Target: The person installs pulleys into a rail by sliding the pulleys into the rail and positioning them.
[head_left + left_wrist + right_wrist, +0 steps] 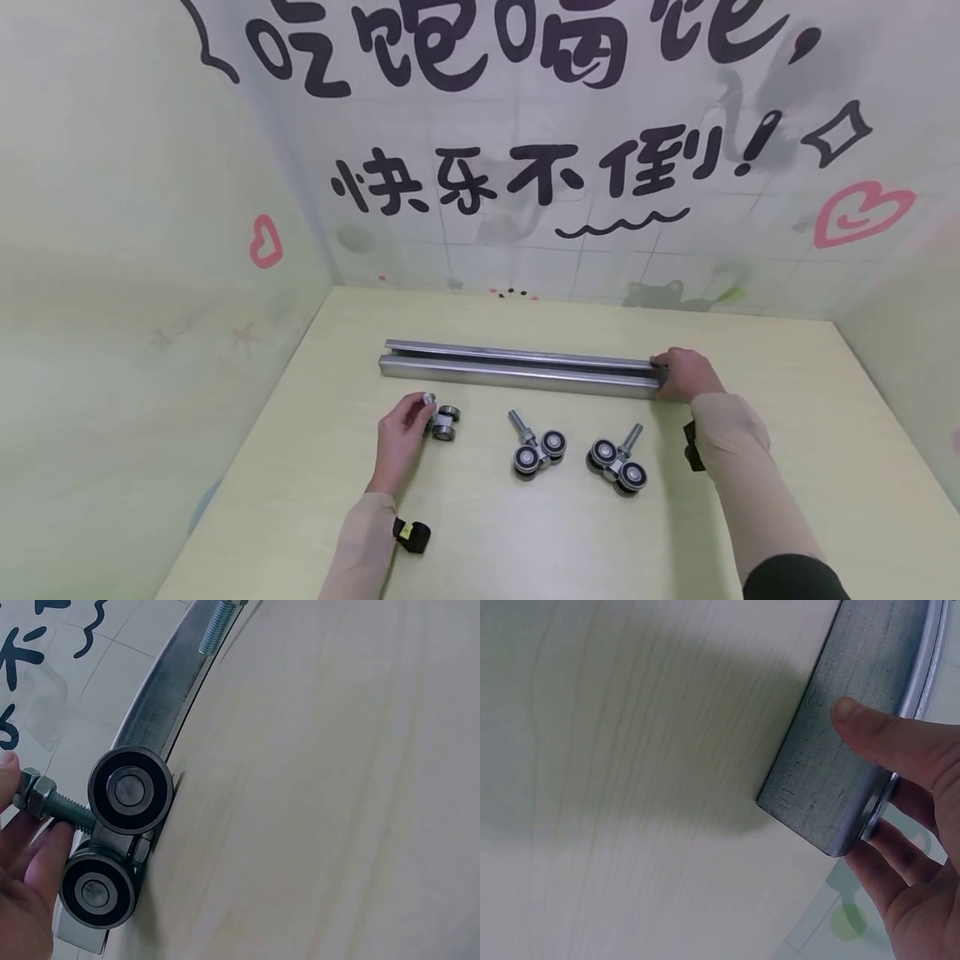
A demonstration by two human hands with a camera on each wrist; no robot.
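"What's closest to us?"

"Two beige sleeves, the left sleeve [358, 542] and the right sleeve [750, 483], reaching in over the pale bench [510, 542]. A small black box [412, 536] sits at the left wrist."

"And past those?"

"A loose roller [618, 465] with dark-ringed wheels, lying on the bench with its bolt pointing away to the right. Just left of it, slightly farther off, is a second roller [538, 450], its bolt leaning away to the left. Neither is touched by the hands."

"What about the left hand [400, 442]?"

"Nearly closed. Thumb and fingers pinch the bolt end of a third roller [445, 425], around the nuts [36, 795]; its wheels stick out to the right, clear of the fingers. I can't tell whether it touches the bench."

"Is it near the rail?"

"Yes, on the near side of the rail [517, 377], close to its left end, with a gap between. That's a long metal bar with a slot along it, stretching crosswise beyond all three rollers."

"And the right hand [686, 375]?"

"It's at the rail's right end, partly closed round it. The thumb lies on the flat face, and the other fingers curl along the opposite side."

"Anything behind?"

"A pale wall [517, 262] along the bench's far edge, with big black writing [457, 181] and a pink heart [862, 215] to the right."
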